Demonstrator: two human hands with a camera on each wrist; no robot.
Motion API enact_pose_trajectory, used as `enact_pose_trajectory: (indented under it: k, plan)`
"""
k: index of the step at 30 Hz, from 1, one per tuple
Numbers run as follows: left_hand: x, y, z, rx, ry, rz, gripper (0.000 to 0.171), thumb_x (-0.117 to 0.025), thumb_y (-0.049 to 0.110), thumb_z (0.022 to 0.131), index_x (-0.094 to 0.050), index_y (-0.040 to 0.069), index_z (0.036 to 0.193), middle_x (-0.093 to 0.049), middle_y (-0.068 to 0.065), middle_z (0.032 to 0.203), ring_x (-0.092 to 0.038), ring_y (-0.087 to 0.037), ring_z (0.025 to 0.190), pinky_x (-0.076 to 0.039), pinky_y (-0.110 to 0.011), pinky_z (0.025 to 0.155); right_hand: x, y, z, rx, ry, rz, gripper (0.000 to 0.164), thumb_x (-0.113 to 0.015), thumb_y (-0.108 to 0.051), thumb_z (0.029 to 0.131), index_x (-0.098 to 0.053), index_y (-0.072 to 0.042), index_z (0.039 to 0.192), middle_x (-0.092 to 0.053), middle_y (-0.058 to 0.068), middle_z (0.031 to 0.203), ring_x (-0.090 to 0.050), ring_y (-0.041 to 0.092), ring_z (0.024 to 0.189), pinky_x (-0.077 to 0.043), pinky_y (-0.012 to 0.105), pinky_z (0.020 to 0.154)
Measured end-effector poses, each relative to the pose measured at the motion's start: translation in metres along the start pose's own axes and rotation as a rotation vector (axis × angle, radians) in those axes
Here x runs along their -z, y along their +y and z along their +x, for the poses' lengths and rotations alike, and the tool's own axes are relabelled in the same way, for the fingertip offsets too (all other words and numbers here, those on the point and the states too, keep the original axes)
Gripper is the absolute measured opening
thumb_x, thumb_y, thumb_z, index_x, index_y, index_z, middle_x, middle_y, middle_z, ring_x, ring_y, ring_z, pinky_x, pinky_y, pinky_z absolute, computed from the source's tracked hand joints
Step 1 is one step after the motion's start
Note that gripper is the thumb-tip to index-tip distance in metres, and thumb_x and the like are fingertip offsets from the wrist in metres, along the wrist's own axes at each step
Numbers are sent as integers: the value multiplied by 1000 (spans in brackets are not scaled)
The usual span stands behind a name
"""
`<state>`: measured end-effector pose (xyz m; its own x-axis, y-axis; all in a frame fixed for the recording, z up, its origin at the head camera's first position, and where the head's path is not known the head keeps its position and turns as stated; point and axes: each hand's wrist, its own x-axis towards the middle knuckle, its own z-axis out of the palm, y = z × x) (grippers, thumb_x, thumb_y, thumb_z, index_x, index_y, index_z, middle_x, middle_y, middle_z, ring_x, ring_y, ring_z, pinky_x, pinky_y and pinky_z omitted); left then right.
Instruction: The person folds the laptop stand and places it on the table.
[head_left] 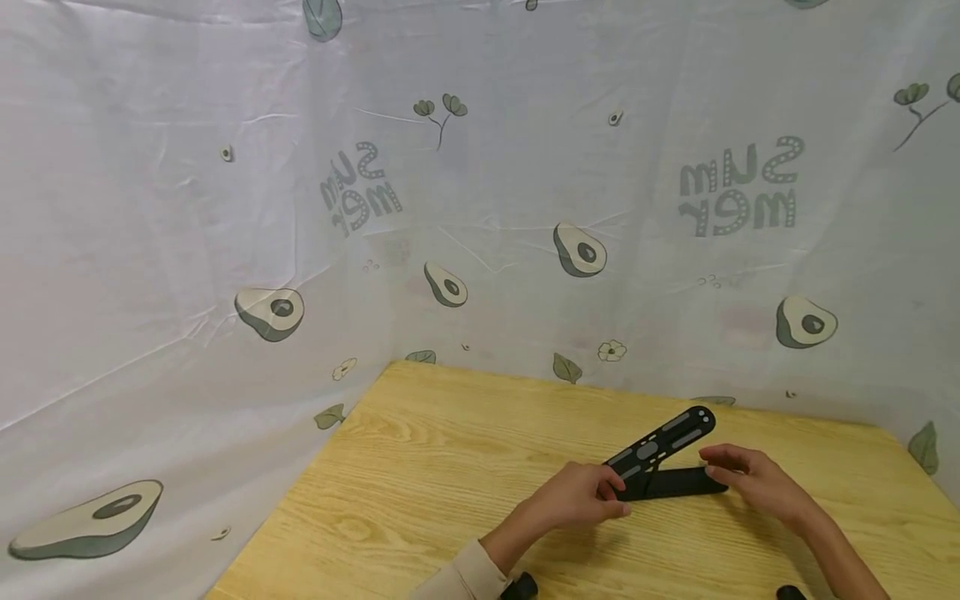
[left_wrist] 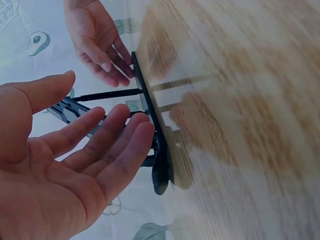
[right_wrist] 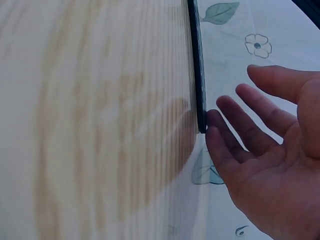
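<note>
A black folding stand rests on the wooden table, its upper panel with grey pads raised at a slant over a flat base. Thin struts prop the panel up, as the left wrist view shows. My left hand is at the hinged end, fingers loosely extended against the stand and thumb held apart. At the base's other end is my right hand; in the right wrist view its relaxed fingertips meet the tip of the base edge, thumb spread away.
The wood-grain table reaches back to a pale curtain printed with avocados and leaves, which hangs along the back and left. Small dark objects show at the wrists along the bottom of the head view.
</note>
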<state>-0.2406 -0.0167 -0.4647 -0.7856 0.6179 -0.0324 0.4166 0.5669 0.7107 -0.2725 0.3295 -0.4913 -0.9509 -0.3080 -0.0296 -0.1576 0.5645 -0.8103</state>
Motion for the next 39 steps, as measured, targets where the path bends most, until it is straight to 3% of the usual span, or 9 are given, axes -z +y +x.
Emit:
enact_pose_trajectory:
  k: [6, 12, 16, 22, 28, 39]
  plan:
    - [3, -2, 2, 0, -2, 0, 33, -75, 34, 103, -76, 11, 127, -80, 5, 101, -68, 2, 84, -57, -19, 78, 1, 1, -2, 26, -24, -8, 50, -59, -19, 112, -50, 15, 148, -62, 33, 142, -61, -11, 107, -60, 25, 87]
    - [5, -10, 7, 25, 27, -9, 34, -74, 35, 103, -75, 11, 128, -78, 4, 103, -68, 0, 86, -57, -22, 79, 0, -2, -8, 7, -12, -58, 54, -60, -22, 112, -48, 15, 150, -61, 33, 144, -68, 30, 123, -59, 23, 87]
    - [7, -14, 12, 44, 41, -33, 34, -74, 34, 104, -75, 12, 129, -78, 4, 105, -68, -2, 86, -57, -23, 79, -1, -2, -14, -10, -8, -74, 58, -61, -25, 112, -46, 14, 152, -58, 35, 148, -66, 43, 128, -60, 27, 89]
    - [7, -17, 19, 47, 67, -36, 32, -74, 34, 103, -75, 12, 127, -77, 4, 104, -67, -2, 84, -57, -23, 77, -1, -3, -22, -28, -9, -80, 61, -62, -27, 111, -45, 13, 154, -55, 36, 151, -64, 47, 130, -61, 32, 92]
    - [6, -20, 23, 48, 92, -64, 30, -75, 34, 103, -76, 12, 123, -75, 5, 101, -65, -2, 84, -56, -24, 76, -2, -3, -27, -54, -9, -65, 63, -63, -28, 110, -45, 12, 154, -55, 35, 151, -61, 48, 133, -58, 25, 88]
    - [8, -24, 30, 45, 132, -100, 21, -78, 34, 101, -78, 15, 109, -73, 6, 94, -61, -2, 77, -52, -23, 70, -2, -4, -34, -50, -10, -49, 62, -64, -27, 109, -45, 12, 154, -55, 35, 151, -61, 47, 132, -58, 24, 87]
